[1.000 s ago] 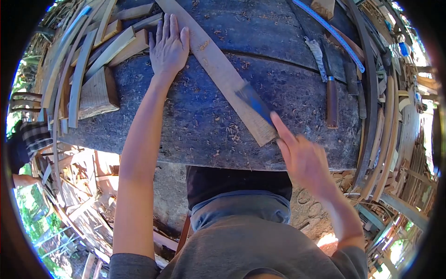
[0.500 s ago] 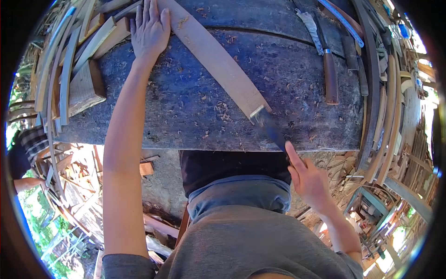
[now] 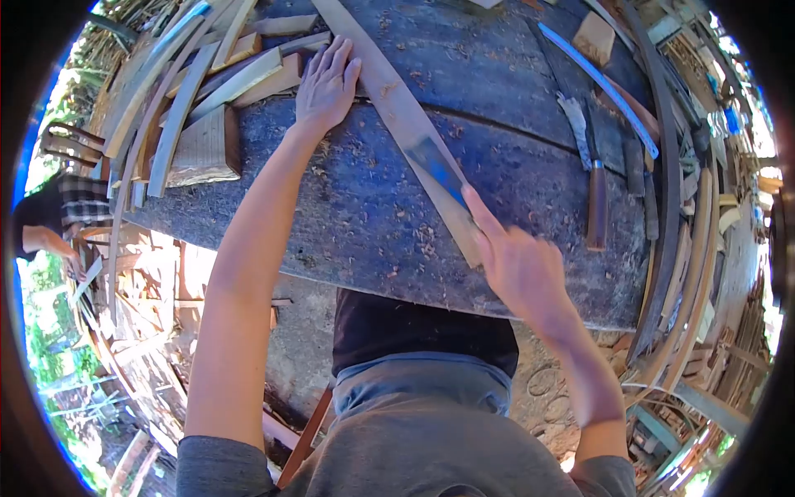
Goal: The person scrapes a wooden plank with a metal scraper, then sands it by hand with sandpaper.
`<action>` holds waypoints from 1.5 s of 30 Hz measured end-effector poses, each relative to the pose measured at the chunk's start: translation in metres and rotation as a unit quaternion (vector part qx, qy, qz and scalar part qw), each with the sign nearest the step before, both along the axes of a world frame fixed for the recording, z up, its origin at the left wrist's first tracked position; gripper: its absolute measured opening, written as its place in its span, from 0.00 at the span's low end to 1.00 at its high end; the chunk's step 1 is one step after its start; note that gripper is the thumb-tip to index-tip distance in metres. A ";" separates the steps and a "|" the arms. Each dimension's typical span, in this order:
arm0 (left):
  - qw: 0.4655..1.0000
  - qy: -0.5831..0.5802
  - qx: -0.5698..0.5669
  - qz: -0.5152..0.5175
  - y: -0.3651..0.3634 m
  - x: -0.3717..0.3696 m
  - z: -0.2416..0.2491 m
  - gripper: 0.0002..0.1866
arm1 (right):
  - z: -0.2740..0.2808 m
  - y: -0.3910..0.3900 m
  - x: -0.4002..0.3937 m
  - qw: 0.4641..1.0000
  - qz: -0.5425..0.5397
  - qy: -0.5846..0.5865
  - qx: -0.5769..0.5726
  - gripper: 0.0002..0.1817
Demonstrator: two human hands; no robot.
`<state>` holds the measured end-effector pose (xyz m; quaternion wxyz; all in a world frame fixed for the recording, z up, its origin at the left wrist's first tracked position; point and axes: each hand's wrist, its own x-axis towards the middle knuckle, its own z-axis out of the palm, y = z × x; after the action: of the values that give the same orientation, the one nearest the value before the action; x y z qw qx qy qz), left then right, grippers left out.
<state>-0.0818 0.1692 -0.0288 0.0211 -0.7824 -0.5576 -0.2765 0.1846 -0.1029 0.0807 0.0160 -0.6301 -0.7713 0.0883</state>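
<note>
A long, flat wooden board (image 3: pixel 389 91) lies slantwise across the dark bench, with a few shavings on it. My left hand (image 3: pixel 327 87) rests flat at the board's left edge, fingers stretched out and thumb close to the wood. Over the lower part of the board, my right hand (image 3: pixel 522 269) grips a flat-bladed scraping tool (image 3: pixel 436 168), index finger extended along it. The dark blade is smeared by motion and lies along the board's face; its handle is hidden in my palm.
Wood offcuts (image 3: pixel 207 149) are piled at the left. To the right lie a wooden-handled tool (image 3: pixel 597 207), a blue curved strip (image 3: pixel 600 91) and long wood strips (image 3: pixel 696 248). Shavings dot the bench (image 3: pixel 538 215). Another person's hand (image 3: pixel 58 242) shows at far left.
My right hand has pushed the tool from the board's near end up along its face. The view has shifted, so the bench sits lower. My left hand stays by the board.
</note>
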 end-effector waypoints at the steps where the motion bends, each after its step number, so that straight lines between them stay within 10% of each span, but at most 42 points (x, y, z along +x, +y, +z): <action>1: 1.000 -0.011 0.003 -0.010 -0.003 0.000 0.005 0.29 | 0.007 -0.015 0.008 0.999 -0.015 0.008 -0.029 0.31; 13: 0.999 -0.039 0.020 -0.010 -0.010 0.006 0.014 0.28 | 0.000 0.115 -0.036 0.999 -0.017 0.016 -0.027 0.28; 20: 0.998 -0.052 0.038 0.003 -0.014 0.009 0.014 0.27 | 0.038 0.040 -0.016 0.985 -0.055 -0.033 -0.160 0.29; 32: 0.998 -0.002 0.067 0.017 -0.016 0.016 0.019 0.28 | -0.003 0.120 -0.037 0.999 -0.002 0.005 0.041 0.29; 38: 0.997 0.010 0.073 0.008 -0.019 0.016 0.016 0.26 | 0.021 0.093 -0.035 0.986 -0.066 -0.031 -0.150 0.30; 45: 0.998 0.012 0.055 0.021 -0.022 0.015 0.020 0.27 | -0.015 0.198 -0.073 0.999 -0.029 0.029 0.007 0.28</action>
<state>-0.0668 0.1471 -0.0085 0.0761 -0.7714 -0.5577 -0.2969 0.1116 0.0955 0.0656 0.0453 -0.6494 -0.7524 0.1007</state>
